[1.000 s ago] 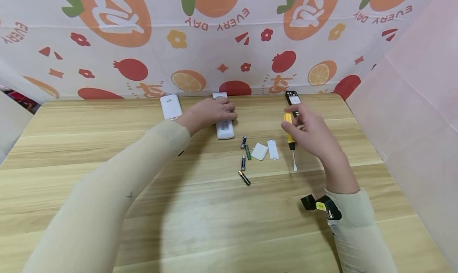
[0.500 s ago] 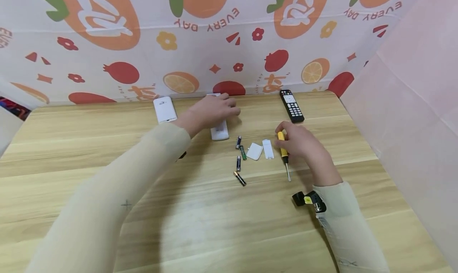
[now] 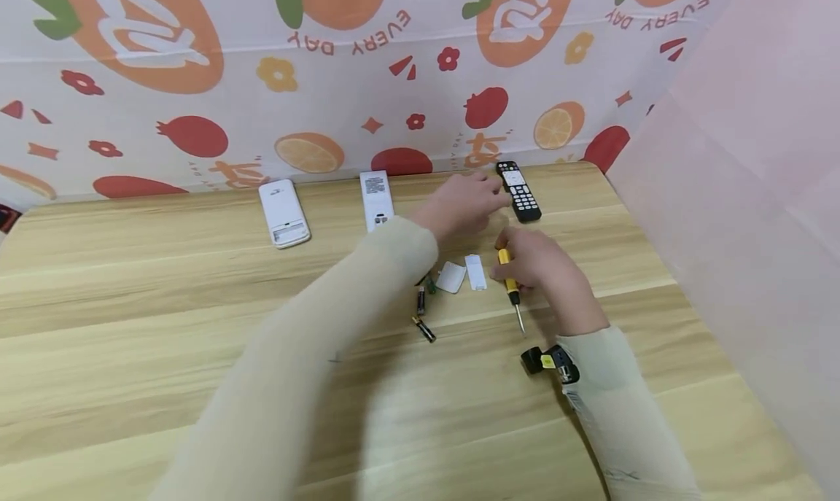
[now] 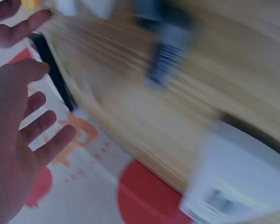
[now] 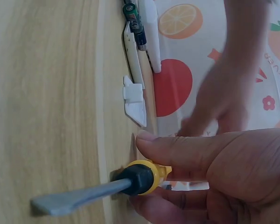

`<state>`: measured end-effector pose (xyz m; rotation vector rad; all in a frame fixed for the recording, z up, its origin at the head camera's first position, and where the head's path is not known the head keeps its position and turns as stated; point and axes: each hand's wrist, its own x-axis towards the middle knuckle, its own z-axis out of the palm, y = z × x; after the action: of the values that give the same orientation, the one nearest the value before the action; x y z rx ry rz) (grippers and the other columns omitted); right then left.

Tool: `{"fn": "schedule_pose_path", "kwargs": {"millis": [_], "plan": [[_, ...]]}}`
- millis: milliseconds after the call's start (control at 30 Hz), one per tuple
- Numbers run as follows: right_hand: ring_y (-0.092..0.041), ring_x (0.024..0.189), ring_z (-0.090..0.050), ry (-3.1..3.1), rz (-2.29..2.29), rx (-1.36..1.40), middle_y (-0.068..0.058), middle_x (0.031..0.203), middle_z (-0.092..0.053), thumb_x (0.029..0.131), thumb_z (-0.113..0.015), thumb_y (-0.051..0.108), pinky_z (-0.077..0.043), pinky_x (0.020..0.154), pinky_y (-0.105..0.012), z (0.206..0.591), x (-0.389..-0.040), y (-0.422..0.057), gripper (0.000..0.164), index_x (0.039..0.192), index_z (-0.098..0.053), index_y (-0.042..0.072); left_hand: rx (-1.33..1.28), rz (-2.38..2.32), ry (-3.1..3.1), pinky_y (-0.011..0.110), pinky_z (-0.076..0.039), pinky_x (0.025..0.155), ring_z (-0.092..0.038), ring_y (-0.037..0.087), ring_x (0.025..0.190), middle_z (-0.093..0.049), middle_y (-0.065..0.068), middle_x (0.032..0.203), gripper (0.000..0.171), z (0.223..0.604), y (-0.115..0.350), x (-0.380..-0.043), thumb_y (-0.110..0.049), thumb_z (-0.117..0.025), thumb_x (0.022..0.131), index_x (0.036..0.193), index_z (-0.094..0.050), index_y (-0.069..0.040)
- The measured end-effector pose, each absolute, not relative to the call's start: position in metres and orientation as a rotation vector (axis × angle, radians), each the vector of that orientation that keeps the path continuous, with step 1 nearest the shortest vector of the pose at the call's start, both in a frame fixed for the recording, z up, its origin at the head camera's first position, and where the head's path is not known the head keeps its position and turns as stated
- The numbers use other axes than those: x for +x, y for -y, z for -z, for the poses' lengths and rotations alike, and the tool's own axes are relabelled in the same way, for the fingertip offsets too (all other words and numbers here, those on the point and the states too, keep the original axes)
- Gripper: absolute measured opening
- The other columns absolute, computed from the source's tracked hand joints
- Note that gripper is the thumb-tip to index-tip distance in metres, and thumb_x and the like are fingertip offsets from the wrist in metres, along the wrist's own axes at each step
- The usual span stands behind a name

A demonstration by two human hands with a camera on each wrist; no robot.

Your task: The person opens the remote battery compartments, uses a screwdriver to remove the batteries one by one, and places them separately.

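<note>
Screwdriver (image 3: 512, 289) sits in the curled right hand (image 3: 538, 260).

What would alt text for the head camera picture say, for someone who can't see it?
A person's right hand holds a yellow-handled screwdriver at a wood-grain table, with the left hand near a black remote control. Two white devices, small white pieces and batteries lie on the table.

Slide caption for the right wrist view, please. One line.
Right hand around a yellow-handled screwdriver, flat metal blade foremost; white pieces on the wood-grain table beyond.
</note>
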<state>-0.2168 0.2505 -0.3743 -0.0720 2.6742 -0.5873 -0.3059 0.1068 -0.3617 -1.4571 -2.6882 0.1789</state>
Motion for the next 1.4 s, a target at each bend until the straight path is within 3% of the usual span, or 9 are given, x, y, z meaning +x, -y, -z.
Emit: {"fn": "schedule_pose_path", "kwargs": {"millis": [133, 367, 533, 633, 800, 1000, 1100, 1233, 1400], "plan": [[-0.022, 0.054, -0.058, -2.671, 0.621, -0.135, -0.008, 0.082, -0.058, 0.079, -0.072, 0.025, -0.047, 0.05, -0.032, 0.374, -0.216, -0.243, 0.043, 0.114, -0.049, 0.013, -1.48, -0.302, 2.66, 0.037, -0.047, 0.085, -0.045, 0.025, 0.111, -0.044, 0.005, 0.13, 0.045, 0.361, -0.123, -0.307, -0.011, -0.053, 0.091, 0.132, -0.043, -0.026], [-0.022, 0.056, -0.058, -2.637, 0.624, -0.191, -0.007, 0.084, -0.058, 0.08, -0.071, 0.026, -0.047, 0.052, -0.033, 0.369, -0.216, -0.237, 0.043, 0.115, -0.049, 0.013, -1.535, -0.406, 2.774, 0.037, -0.039, 0.096, -0.033, 0.025, 0.126, -0.021, -0.001, 0.149, 0.079, 0.368, -0.137, -0.309, -0.037, -0.069, 0.08, 0.143, -0.022, -0.04], [-0.025, 0.056, -0.06, -2.591, 0.653, -0.191, -0.008, 0.08, -0.06, 0.08, -0.07, 0.026, -0.049, 0.05, -0.036, 0.366, -0.216, -0.232, 0.045, 0.118, -0.048, 0.013, -1.549, -0.401, 2.763, 0.037, -0.039, 0.096, -0.039, 0.027, 0.118, -0.033, 0.002, 0.14, 0.082, 0.369, -0.134, -0.307, -0.038, -0.071, 0.077, 0.143, -0.022, -0.041], [-0.025, 0.057, -0.061, -2.576, 0.67, -0.173, -0.009, 0.079, -0.06, 0.08, -0.071, 0.027, -0.05, 0.052, -0.037, 0.365, -0.215, -0.232, 0.044, 0.116, -0.049, 0.013, -1.512, -0.364, 2.752, 0.035, -0.041, 0.092, -0.041, 0.026, 0.109, -0.039, 0.004, 0.128, 0.068, 0.369, -0.132, -0.305, -0.034, -0.072, 0.078, 0.137, -0.037, -0.038], [-0.025, 0.057, -0.06, -2.57, 0.685, -0.165, -0.01, 0.08, -0.06, 0.08, -0.07, 0.027, -0.05, 0.052, -0.037, 0.361, -0.215, -0.234, 0.041, 0.112, -0.05, 0.012, -1.463, -0.239, 2.805, 0.029, -0.04, 0.085, -0.041, 0.022, 0.099, -0.039, 0.003, 0.116, 0.033, 0.37, -0.132, -0.306, -0.026, -0.071, 0.079, 0.111, -0.061, -0.028], [-0.025, 0.056, -0.059, -2.616, 0.685, -0.16, -0.009, 0.084, -0.059, 0.082, -0.067, 0.033, -0.049, 0.052, -0.037, 0.359, -0.215, -0.238, 0.051, 0.126, -0.044, 0.018, -1.436, 0.14, 2.899, 0.025, -0.038, 0.078, -0.042, 0.014, 0.09, -0.042, -0.001, 0.108, 0.015, 0.375, -0.124, -0.316, -0.024, -0.067, 0.082, 0.094, -0.06, -0.023], [-0.023, 0.071, -0.058, -2.698, 0.643, -0.18, -0.006, 0.096, -0.06, 0.083, -0.065, 0.037, -0.047, 0.062, -0.037, 0.36, -0.216, -0.241, 0.051, 0.127, -0.046, 0.02, -1.398, 0.391, 2.925, 0.023, -0.038, 0.078, -0.043, 0.011, 0.089, -0.046, -0.004, 0.102, 0.006, 0.378, -0.118, -0.322, -0.018, -0.062, 0.086, 0.091, -0.059, -0.02], [-0.021, 0.09, -0.052, -2.815, 0.671, -0.205, -0.004, 0.107, -0.058, 0.083, -0.064, 0.041, -0.044, 0.073, -0.038, 0.362, -0.218, -0.244, 0.048, 0.123, -0.051, 0.019, -1.236, 0.747, 2.905, 0.024, -0.039, 0.076, -0.044, 0.012, 0.088, -0.051, -0.003, 0.095, 0.009, 0.378, -0.109, -0.327, -0.009, -0.057, 0.085, 0.091, -0.056, -0.016], [-0.02, 0.096, -0.052, -2.894, 0.861, -0.226, -0.006, 0.109, -0.058, 0.082, -0.065, 0.042, -0.045, 0.078, -0.039, 0.365, -0.22, -0.246, 0.045, 0.119, -0.054, 0.02, -0.896, 1.152, 2.8, 0.027, -0.04, 0.08, -0.046, 0.015, 0.09, -0.054, -0.001, 0.094, 0.011, 0.374, -0.091, -0.322, -0.011, -0.057, 0.084, 0.093, -0.052, -0.014]]}}
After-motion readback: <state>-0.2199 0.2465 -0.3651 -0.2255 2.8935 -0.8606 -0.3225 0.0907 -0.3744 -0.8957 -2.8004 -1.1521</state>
